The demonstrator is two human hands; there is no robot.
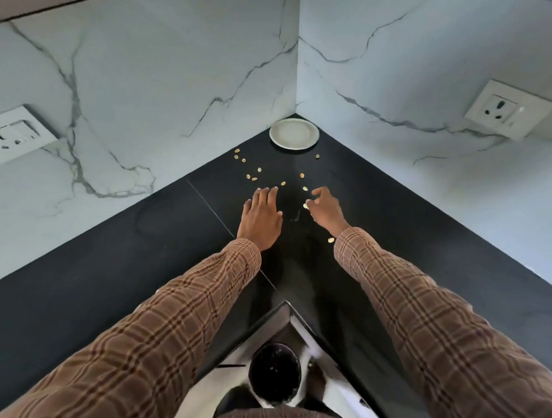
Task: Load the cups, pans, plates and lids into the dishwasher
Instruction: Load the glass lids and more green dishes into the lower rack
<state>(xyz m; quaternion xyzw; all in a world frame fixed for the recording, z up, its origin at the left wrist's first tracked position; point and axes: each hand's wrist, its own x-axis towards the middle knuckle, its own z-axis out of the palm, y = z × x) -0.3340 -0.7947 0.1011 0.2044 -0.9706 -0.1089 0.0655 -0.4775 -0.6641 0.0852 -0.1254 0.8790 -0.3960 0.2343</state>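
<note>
Black countertop: left hand flat among scattered seeds, right hand fingers seemingly pinching one, plate beyond.

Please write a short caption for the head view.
Both hands, left and right, gather scattered nuts on a black counter near a plate.

Home kitchen; black countertop, marble backsplash, sockets.

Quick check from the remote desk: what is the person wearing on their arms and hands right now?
Both arms wear long sleeves of brown plaid cloth, crossed by darker brown and pale lines, reaching to the wrists. The left hand and right hand are bare: no gloves, and no rings, watch or bands that I can make out.
</note>
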